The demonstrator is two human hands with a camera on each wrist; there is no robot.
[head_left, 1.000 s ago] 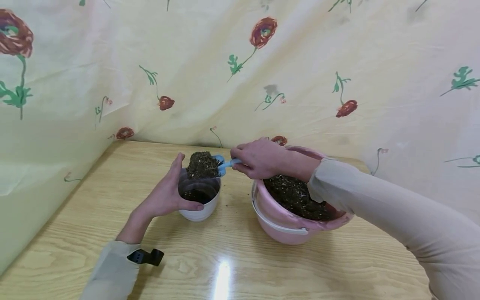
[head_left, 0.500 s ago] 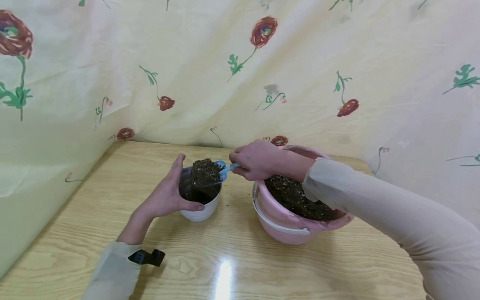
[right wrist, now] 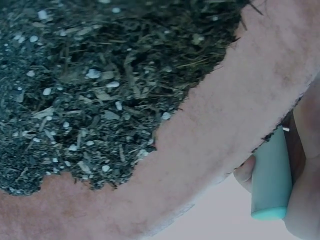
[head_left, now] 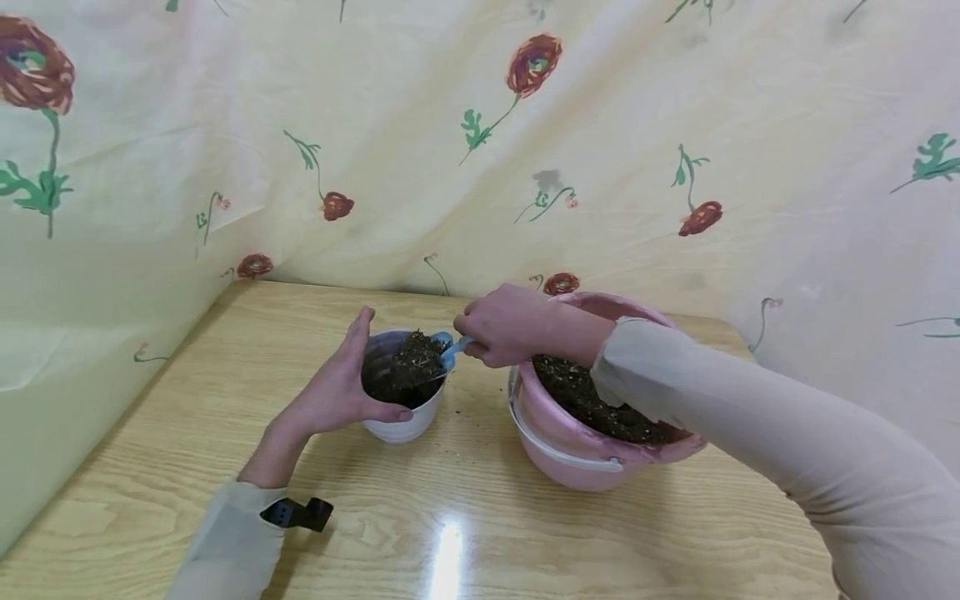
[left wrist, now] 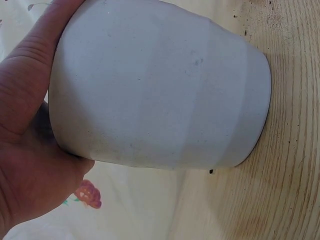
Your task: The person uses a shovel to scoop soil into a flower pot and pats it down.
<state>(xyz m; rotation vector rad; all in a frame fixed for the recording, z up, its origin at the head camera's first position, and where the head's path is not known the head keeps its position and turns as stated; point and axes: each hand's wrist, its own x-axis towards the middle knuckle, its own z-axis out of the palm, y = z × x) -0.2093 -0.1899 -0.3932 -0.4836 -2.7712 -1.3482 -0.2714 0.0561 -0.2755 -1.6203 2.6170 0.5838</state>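
Head view: blue scoop handle (head_left: 461, 344) in right grip (head_left: 508, 323), blade (head_left: 447, 358) over white pot (head_left: 408, 424).

Pot (head_left: 406, 427): on the table (head_left: 367, 542), left of the bucket (head_left: 558, 467).
Bucket: soil (head_left: 572, 393) inside, under the right forearm (head_left: 585, 333).
Scoop (head_left: 448, 355): at the pot's mouth, bearing a clump (head_left: 418, 360).
Left hand (head_left: 341, 390): around the pot's left side.
Right hand (head_left: 504, 325): right of the pot, on the scoop's handle.
Cloth (head_left: 412, 133): behind the table.
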